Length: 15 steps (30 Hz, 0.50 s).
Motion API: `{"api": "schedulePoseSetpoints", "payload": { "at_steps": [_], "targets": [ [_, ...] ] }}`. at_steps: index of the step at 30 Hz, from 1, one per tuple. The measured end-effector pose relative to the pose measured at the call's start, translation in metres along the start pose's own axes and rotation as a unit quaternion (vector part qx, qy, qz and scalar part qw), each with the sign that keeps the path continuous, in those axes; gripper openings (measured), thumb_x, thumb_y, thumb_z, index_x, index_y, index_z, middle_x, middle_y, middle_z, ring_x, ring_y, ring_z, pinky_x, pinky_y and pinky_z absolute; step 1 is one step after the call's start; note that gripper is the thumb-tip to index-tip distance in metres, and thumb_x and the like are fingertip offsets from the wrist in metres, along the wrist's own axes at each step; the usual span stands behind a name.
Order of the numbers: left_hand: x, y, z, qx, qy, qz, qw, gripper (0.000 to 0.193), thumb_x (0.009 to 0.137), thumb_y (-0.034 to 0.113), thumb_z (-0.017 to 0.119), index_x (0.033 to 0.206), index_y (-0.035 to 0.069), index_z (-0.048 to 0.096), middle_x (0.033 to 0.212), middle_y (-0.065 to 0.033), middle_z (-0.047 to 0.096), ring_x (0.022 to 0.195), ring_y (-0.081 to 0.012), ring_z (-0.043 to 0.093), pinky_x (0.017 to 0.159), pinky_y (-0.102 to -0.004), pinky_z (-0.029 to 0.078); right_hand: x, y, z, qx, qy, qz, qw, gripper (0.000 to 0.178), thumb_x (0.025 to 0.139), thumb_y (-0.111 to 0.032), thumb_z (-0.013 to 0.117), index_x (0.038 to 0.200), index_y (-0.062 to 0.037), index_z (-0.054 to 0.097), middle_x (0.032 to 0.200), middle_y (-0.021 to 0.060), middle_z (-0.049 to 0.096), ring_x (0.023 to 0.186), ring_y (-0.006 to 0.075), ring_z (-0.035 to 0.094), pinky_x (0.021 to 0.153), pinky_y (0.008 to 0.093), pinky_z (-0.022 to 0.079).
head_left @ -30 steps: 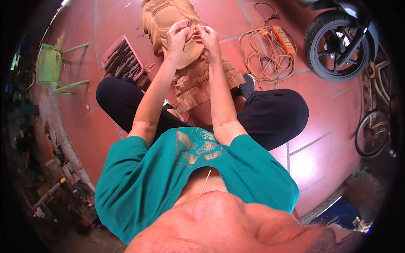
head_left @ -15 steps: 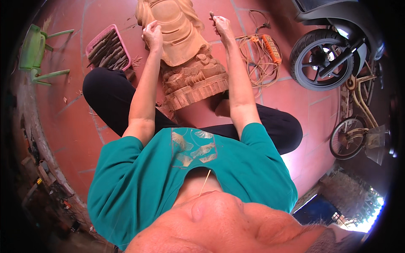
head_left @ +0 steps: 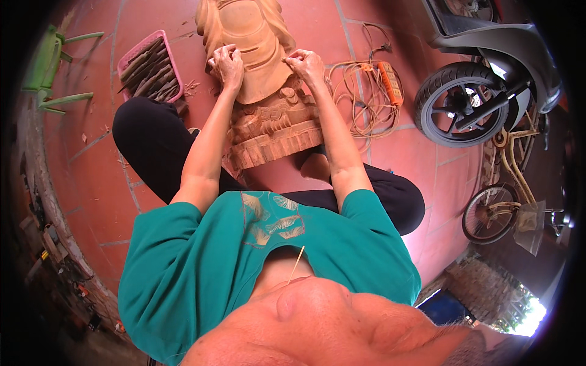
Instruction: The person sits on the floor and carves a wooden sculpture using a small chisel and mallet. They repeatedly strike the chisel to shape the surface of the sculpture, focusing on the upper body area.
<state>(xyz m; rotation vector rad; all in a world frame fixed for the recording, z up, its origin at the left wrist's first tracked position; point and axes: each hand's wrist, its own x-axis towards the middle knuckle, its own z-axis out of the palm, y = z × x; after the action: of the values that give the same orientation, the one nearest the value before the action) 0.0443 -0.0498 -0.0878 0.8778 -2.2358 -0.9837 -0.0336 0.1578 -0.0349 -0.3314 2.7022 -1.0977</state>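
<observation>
At wooden carving, left hand, right hand, leaf-printed shirt

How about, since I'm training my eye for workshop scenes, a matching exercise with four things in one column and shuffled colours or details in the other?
Column one:
1. Basket
2. Power strip
3. Wood carving
4. Chair

Column two:
A. Orange, to the right of the carving
B. Brown, with carved folds
C. Green, at the far left
D. Pink, holding long dark pieces

Right pairs: 1-D, 2-A, 3-B, 4-C.
</observation>
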Motion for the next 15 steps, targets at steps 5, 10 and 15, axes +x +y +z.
{"api": "schedulePoseSetpoints", "payload": {
  "at_steps": [5, 10, 15],
  "targets": [
    [-0.004, 0.009, 0.002, 0.063, -0.004, -0.025, 0.998, 0.019, 0.088, 0.025, 0.061, 0.106, 0.018, 0.061, 0.120, -0.0075, 0.055, 0.117, -0.0351, 0.045, 0.091, -0.0545, 0.039, 0.013, -0.008, 0.015, -0.103, 0.049, -0.051, 0.992, 0.022, 0.075, -0.034, 0.074, 0.086, -0.0155, 0.076, 0.078, 0.0086, 0.072, 0.076, 0.0290, 0.069, 0.068, 0.0410, 0.053],
    [0.000, 0.004, 0.007, 0.079, -0.017, -0.025, 0.996, 0.021, 0.090, 0.027, 0.057, 0.109, 0.019, 0.058, 0.122, -0.0084, 0.052, 0.118, -0.0364, 0.043, 0.092, -0.0552, 0.038, 0.039, -0.015, 0.025, -0.077, 0.062, -0.049, 0.994, 0.018, 0.076, -0.026, 0.073, 0.080, -0.0085, 0.075, 0.082, 0.0165, 0.071, 0.081, 0.0351, 0.069, 0.073, 0.0444, 0.053],
    [0.003, 0.001, 0.008, 0.070, -0.024, -0.001, 0.997, 0.024, 0.089, 0.027, 0.059, 0.110, 0.018, 0.057, 0.122, -0.0092, 0.052, 0.117, -0.0371, 0.044, 0.092, -0.0554, 0.039, 0.053, -0.005, 0.022, -0.001, 0.029, -0.017, 0.999, 0.020, 0.072, -0.027, 0.076, 0.080, -0.0081, 0.076, 0.078, 0.0157, 0.071, 0.077, 0.0318, 0.070, 0.073, 0.0417, 0.054]
  ]
}}
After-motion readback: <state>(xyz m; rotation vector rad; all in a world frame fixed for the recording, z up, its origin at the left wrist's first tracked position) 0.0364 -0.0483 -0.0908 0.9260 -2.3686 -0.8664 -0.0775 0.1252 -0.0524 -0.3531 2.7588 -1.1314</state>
